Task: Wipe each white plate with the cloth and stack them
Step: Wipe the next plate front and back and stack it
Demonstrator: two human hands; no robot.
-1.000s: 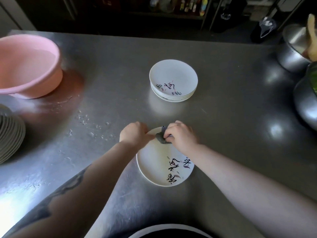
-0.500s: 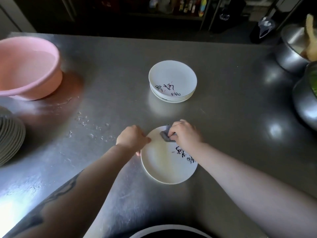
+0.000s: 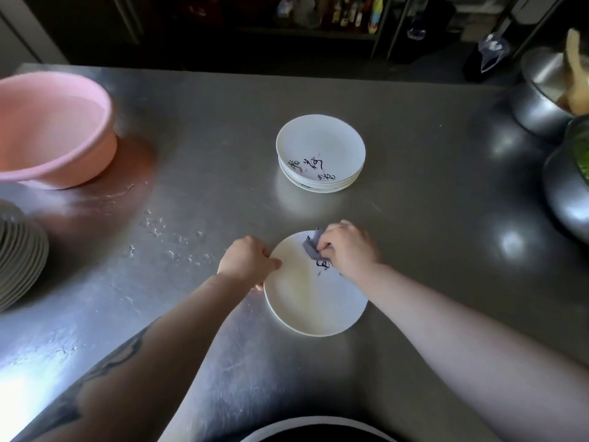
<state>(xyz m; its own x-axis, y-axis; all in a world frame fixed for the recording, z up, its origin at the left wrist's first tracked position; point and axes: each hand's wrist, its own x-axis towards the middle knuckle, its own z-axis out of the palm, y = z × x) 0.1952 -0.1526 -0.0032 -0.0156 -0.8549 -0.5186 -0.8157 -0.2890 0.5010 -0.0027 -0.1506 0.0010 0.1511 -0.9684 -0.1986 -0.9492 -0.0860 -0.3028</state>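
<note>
Pressing the cloth (image 3: 311, 247) onto the plate (image 3: 314, 301), right hand (image 3: 347, 247) above.

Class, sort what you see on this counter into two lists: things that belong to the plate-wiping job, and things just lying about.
Belongs to the job:
- plate being wiped
- grey cloth
- stack of white plates
- plate pile at the left edge
- left hand, right hand

Just lying about:
- pink basin
- metal bowls
- water droplets
</note>
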